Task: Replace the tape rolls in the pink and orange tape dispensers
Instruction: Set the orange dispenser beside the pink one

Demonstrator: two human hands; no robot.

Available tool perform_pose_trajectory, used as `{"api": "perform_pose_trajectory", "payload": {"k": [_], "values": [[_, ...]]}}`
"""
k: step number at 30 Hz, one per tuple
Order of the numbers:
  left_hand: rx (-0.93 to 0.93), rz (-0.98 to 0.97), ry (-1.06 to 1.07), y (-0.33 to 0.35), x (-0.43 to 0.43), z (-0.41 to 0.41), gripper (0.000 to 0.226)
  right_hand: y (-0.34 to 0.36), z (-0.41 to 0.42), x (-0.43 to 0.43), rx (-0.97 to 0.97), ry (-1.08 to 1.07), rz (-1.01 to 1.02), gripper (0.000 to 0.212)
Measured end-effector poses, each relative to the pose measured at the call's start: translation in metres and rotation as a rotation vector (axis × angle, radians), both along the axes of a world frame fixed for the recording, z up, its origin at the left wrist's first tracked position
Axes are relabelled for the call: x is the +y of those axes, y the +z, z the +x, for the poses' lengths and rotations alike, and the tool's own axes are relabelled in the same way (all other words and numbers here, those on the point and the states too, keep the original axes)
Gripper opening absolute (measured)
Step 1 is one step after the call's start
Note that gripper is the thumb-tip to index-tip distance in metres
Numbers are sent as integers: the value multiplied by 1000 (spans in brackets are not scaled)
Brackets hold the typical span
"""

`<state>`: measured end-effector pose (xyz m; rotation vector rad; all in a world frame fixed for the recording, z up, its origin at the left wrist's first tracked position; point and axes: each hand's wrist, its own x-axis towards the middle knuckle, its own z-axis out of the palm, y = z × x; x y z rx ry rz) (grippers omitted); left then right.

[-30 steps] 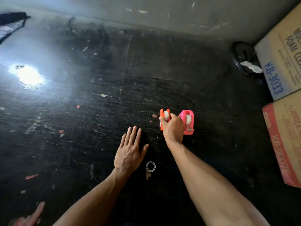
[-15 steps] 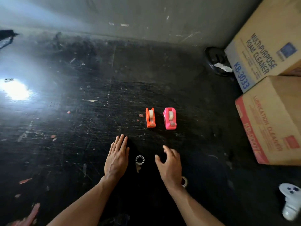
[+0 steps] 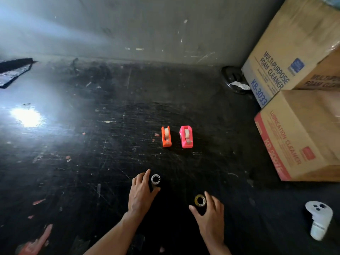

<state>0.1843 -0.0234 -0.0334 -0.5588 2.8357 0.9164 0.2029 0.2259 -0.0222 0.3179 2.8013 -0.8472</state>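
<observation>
Two dispensers [image 3: 166, 137] on scratched black surface [image 3: 110, 153]; grey wall [image 3: 147, 24]; boxes [image 3: 298, 137] right.

Orange dispenser [image 3: 166, 137] and pink dispenser [image 3: 186, 138] contrast (floor [image 3: 110, 162] scuffed black).

Both hands reach forward with their backs up. The left hand [image 3: 140, 194] has its forefinger stretched ahead and its thumb splayed to the right, so the two form a wide C, and its other fingers curl a little. The bare left forearm [image 3: 112, 236] slants in from the bottom edge. The right hand [image 3: 211, 216] sits nearer the body, thumb pointing left and forefinger forward, likewise apart. Only a short stretch of the right forearm [image 3: 220, 250] shows.
</observation>
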Motion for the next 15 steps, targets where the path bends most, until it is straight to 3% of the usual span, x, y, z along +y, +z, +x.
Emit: {"api": "perform_pose_trajectory", "payload": {"k": [6,15], "values": [[21,67,28,4,15,-4,48,0,-12,9,-28,60,-32,57],[53,78,26,9,40,-47,43,8,-81,-32,17,67,-84,56]]}}
